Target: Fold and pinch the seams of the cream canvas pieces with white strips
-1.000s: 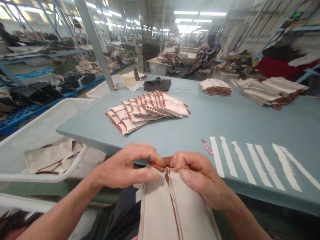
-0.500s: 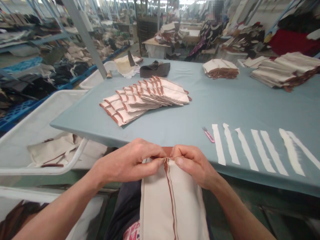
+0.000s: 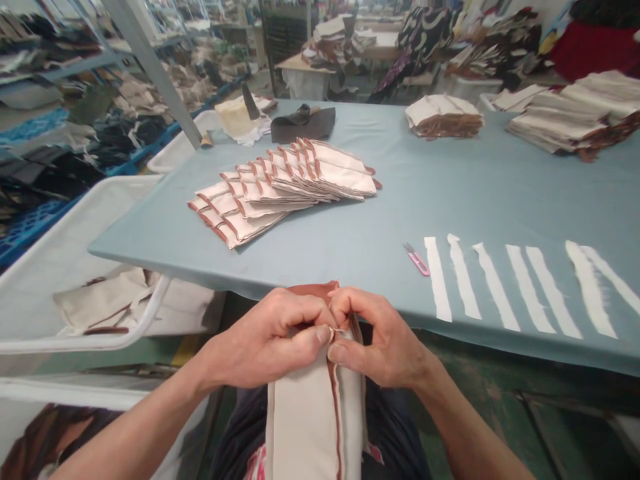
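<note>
A cream fabric piece with a brown-edged centre seam [image 3: 305,420] hangs over my lap, and a strip of its brown side shows beyond my fingers. My left hand [image 3: 280,337] pinches its top edge just left of the seam. Right beside it, my right hand [image 3: 377,337] grips the same edge at the seam, thumb and forefinger pressed together. The fingertips of both hands nearly meet, hiding the exact spot they hold. Pink-handled thread snips [image 3: 417,259] lie on the blue-green table [image 3: 370,233] ahead of my right hand.
Several white strips [image 3: 495,287] lie along the table's right front. A fanned stack of cream and brown pieces [image 3: 285,187] sits left of centre. More stacks [image 3: 445,117] stand at the back right. A white bin [image 3: 155,313] with fabric is at left. A metal post [image 3: 155,73] rises behind.
The fabric's right half has folded back, so the piece looks narrower. My right hand has moved slightly left, closer to my left hand. More of the brown side shows. The view has tilted down a little.
</note>
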Tool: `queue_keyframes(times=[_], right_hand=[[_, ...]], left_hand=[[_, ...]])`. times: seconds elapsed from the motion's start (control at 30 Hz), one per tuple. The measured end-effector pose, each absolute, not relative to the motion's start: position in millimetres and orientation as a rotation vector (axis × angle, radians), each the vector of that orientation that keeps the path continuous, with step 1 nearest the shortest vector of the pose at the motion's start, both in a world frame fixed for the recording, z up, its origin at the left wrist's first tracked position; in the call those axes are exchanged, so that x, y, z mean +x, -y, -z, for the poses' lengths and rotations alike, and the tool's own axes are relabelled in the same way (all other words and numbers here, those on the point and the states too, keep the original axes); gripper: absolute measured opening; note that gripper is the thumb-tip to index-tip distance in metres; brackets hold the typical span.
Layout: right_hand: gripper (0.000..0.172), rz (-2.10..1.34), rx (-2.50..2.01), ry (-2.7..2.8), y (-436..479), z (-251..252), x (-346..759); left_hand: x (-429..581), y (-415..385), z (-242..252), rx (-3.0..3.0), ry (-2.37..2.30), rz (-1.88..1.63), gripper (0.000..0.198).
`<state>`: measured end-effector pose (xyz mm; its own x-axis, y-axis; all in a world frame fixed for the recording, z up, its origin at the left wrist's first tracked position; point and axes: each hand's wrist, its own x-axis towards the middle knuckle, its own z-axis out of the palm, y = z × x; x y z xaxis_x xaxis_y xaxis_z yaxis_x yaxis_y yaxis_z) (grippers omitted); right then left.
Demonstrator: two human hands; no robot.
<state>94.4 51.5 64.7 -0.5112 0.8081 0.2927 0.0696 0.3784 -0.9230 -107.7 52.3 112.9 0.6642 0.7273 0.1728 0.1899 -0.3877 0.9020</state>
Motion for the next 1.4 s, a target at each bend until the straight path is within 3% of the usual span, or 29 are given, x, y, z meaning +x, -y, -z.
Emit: queue_keyframes(times=[0.2, 0.37, 0.57, 0.8, 1.0, 1.2, 1.4], right_hand=[[0.030, -1.419, -0.785, 1.785, -48, -64, 96], [0.019, -1.370, -0.861, 1.869, -44, -80, 95], [0.025, -1.188, -0.971, 2.006, -43, -92, 93], [0.030, -1.616, -0.774, 1.938, -50, -89, 98], [0.015, -1.253, -0.864, 2.111, -41, -96, 88], [0.016, -0.851, -0.980, 2.230, -32, -104, 74], [0.013, -1.088, -1.035, 2.219, -43, -107, 65]], left_hand=[[-110, -50, -108, 1.762, -0.714, -0.642, 0.025], [-113, -52, -112, 1.804, -0.701, -0.547, 0.032], [-119, -53, -107, 1.622, -0.624, -0.468, 0.044], [-128, -53, -99, 1.504, -0.563, -0.424, 0.048], [-139, -49, -99, 1.579, -0.595, -0.453, 0.039], [-142, -42, -101, 1.631, -0.742, -0.614, 0.033], [-148, -37, -107, 1.507, -0.856, -0.635, 0.038]])
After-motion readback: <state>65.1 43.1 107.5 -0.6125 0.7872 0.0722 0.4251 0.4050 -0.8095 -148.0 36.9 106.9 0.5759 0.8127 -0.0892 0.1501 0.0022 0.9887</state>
